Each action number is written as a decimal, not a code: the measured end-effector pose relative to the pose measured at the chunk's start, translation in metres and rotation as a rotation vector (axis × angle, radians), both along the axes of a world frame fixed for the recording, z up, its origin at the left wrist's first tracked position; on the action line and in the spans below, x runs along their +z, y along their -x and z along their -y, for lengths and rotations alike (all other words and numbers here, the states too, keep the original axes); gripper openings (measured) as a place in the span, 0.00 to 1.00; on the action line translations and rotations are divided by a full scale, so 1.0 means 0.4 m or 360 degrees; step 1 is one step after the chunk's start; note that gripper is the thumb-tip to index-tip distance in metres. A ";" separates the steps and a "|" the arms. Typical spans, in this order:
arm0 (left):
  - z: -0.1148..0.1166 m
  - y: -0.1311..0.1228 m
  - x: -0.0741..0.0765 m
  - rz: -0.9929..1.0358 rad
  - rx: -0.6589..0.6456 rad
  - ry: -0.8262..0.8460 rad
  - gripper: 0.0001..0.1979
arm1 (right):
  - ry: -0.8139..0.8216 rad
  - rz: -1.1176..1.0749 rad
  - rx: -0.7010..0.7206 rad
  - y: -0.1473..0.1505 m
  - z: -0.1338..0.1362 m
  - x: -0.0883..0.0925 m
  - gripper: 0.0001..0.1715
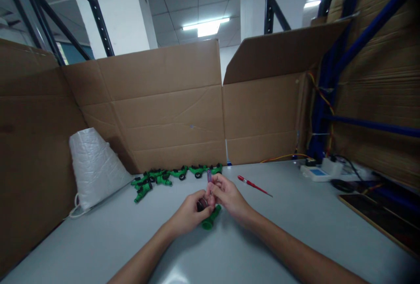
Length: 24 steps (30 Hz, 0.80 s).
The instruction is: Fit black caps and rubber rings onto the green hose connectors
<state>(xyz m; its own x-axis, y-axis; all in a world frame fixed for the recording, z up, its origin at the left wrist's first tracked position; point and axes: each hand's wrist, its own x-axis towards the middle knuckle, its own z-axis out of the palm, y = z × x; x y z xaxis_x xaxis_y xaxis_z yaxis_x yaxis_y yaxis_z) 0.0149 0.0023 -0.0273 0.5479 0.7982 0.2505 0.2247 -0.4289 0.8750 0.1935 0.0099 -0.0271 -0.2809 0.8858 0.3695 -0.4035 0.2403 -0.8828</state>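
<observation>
Both hands meet over the middle of the grey worktop (278, 231), close to its far edge. The left hand (192, 214) is closed around a green fitting (211, 219), whose free end points down and toward the camera, just above the worktop; a dark ring shows at the end inside the grip. The right hand (228, 194) pinches a small purple piece (209, 174) between thumb and fingertips, upright, right above the fitting's held end; whether the two touch cannot be told. Just behind the hands lies a pile (164, 179) of similar green fittings with black rings, strung along the foot of the cardboard (164, 109) wall. A red screwdriver (254, 185) lies near the right hand, its tip pointing right. A white sack (95, 166) stands at the left against the cardboard. At the far right sit a white power strip (323, 170) with cables and, nearer, a dark board (380, 218).
</observation>
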 end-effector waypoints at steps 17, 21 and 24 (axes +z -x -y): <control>0.008 -0.005 0.009 0.0005 -0.0033 -0.0030 0.15 | 0.0043 0.0030 0.0075 0.003 0.010 0.005 0.29; 0.009 -0.005 0.011 -0.0010 -0.0062 -0.0036 0.13 | 0.0028 0.0045 0.0015 0.004 0.010 0.004 0.29; 0.008 -0.003 0.014 -0.0018 -0.0063 -0.0040 0.12 | 0.0020 0.0043 -0.0015 0.006 0.009 0.002 0.29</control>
<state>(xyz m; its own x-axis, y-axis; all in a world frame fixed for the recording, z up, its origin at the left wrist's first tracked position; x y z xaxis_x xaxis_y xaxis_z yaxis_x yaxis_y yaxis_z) 0.0160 -0.0010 -0.0218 0.5816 0.7694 0.2640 0.2169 -0.4595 0.8613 0.1913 0.0062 -0.0264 -0.2822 0.8929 0.3509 -0.3771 0.2330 -0.8964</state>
